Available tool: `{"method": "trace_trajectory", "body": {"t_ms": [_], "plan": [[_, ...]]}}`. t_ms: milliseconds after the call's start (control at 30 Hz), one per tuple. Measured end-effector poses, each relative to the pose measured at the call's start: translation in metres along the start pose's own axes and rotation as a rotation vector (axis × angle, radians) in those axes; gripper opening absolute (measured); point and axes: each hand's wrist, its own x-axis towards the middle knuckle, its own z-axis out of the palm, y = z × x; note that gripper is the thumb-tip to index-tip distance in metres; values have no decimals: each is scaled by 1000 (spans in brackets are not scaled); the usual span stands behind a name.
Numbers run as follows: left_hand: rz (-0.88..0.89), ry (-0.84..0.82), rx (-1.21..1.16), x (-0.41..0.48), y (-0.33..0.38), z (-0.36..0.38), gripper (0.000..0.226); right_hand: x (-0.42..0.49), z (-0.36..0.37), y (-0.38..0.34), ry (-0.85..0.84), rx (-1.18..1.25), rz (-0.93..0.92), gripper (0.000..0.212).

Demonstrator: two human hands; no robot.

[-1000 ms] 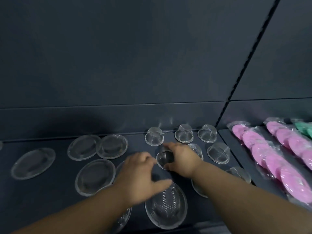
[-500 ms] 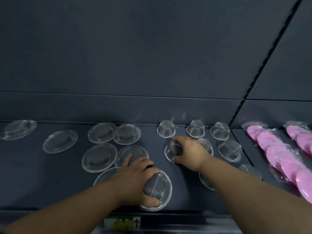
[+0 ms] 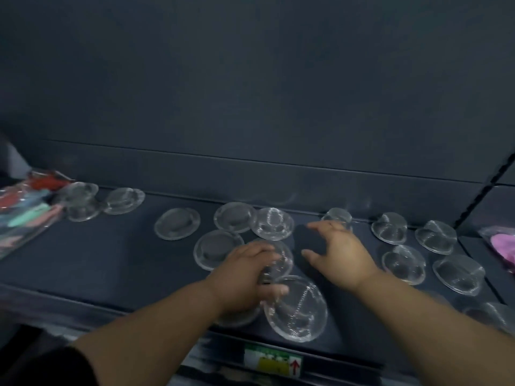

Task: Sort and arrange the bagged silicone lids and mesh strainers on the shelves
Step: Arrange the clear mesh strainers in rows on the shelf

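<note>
Left hand grips small bagged round mesh strainer; right hand spread, holding nothing, above dark shelf; larger bagged strainer adjoining.

Bagged flat strainers lie spread across dark shelf, one strainer gripped in left hand; small domed strainers grouped right; pink lids at far right.

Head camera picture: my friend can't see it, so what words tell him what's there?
A person's left hand grips a clear bagged strainer on a dark shelf, while the right hand hovers open beside it. Other bagged strainers lie around them.
</note>
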Motion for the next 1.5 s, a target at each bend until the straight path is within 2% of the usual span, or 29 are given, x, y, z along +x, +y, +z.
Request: {"method": "trace_trajectory", "body": {"t_ms": [100,167,333,500,633,733,867,1000,1200,1367,1500], "plan": [[-120,207,-36,-20,-34,-21,56,7,11,-41,-8,52,-27,54],[-198,273,7,-37,-66,-40,53,16,24,-72,-24,82,-38,53],[-386,348,107,-87,-162,-96,54,46,67,-159,-86,86,-51,54],[-490,423,164,-129,-257,-144,56,88,121,-240,-109,78,-52,53],[-545,487,171,-144,-313,-166,58,113,153,-272,-90,49,29,51],[-562,472,139,-145,-344,-174,61,123,168,-278,-82,-17,105,55],[-561,428,69,-134,-363,-174,69,131,176,-277,-129,-48,221,68],[-485,380,5,-108,-369,-178,74,134,182,-280,-150,3,204,62],[-572,247,-6,-79,-380,-184,67,133,179,-286,-153,29,194,57],[-594,391,-34,-78,-375,-179,59,115,164,-282,-68,139,175,55],[-596,555,-80,-66,-339,-179,62,97,137,-265,42,206,163,56]]}}
